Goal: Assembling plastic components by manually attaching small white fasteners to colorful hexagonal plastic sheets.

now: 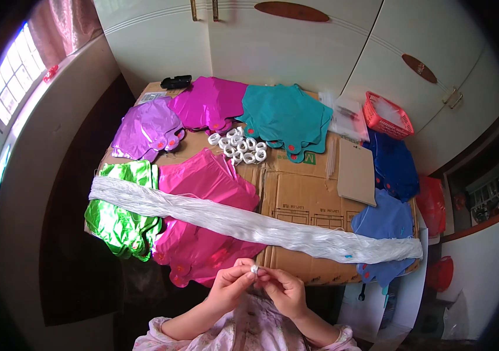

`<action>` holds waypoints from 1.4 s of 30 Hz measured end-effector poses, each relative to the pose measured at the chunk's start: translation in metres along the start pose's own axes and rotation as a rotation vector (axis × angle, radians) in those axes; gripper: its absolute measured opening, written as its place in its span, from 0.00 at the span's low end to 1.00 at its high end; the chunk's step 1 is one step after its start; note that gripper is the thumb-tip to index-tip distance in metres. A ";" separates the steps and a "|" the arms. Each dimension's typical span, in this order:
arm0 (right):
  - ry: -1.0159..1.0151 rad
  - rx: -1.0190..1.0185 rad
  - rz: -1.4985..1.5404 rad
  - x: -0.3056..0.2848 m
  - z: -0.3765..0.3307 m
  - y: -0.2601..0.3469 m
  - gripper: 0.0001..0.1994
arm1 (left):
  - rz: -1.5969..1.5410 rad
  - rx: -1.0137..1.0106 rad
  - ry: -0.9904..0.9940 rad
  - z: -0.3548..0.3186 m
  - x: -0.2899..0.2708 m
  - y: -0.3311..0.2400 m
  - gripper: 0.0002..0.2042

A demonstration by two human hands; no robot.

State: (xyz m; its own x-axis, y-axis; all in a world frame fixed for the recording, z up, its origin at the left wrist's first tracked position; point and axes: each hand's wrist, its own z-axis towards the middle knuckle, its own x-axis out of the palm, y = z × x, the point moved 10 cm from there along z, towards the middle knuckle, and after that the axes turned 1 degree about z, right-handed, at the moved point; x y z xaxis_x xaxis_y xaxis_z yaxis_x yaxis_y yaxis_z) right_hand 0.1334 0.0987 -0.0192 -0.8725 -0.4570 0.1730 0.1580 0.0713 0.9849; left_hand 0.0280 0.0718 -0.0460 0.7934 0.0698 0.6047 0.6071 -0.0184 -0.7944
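Close to my body, at the table's front edge, my left hand (230, 288) pinches a small white string coil (254, 269) between thumb and fingertips. My right hand (285, 294) meets it from the other side, its fingertips closed against the coil. Just beyond both hands lies a long bundle of white strings (249, 227), stretched across the cardboard. It rests over flat foil balloons in green (122, 225), pink (202, 181) and light blue (381, 213). Several small white coils (243, 146) sit in a cluster farther back.
Foil balloons in lilac (144, 131), magenta (211, 102), teal (284, 114) and dark blue (393, 167) ring the cardboard (296, 187). A red basket (387, 117), a grey-beige card (356, 172) and a black object (176, 82) lie near the cabinets (284, 47).
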 end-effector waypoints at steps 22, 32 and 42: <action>0.505 -0.110 -0.123 0.010 0.000 0.042 0.13 | 0.463 -0.233 0.504 -0.021 0.037 -0.009 0.08; 0.317 -0.227 -0.384 0.005 -0.003 0.052 0.07 | 0.027 -0.372 0.417 -0.025 0.044 0.003 0.05; 0.460 0.047 -0.399 0.013 0.014 0.044 0.08 | 0.317 -0.179 0.351 -0.013 0.028 -0.018 0.06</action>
State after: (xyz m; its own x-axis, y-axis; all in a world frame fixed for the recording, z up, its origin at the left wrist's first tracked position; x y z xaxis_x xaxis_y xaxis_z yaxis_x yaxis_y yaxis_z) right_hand 0.1228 0.1083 0.0267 -0.5689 -0.7920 -0.2215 -0.1698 -0.1505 0.9739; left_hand 0.0401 0.0607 -0.0141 0.8882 -0.3060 0.3427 0.3080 -0.1569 -0.9384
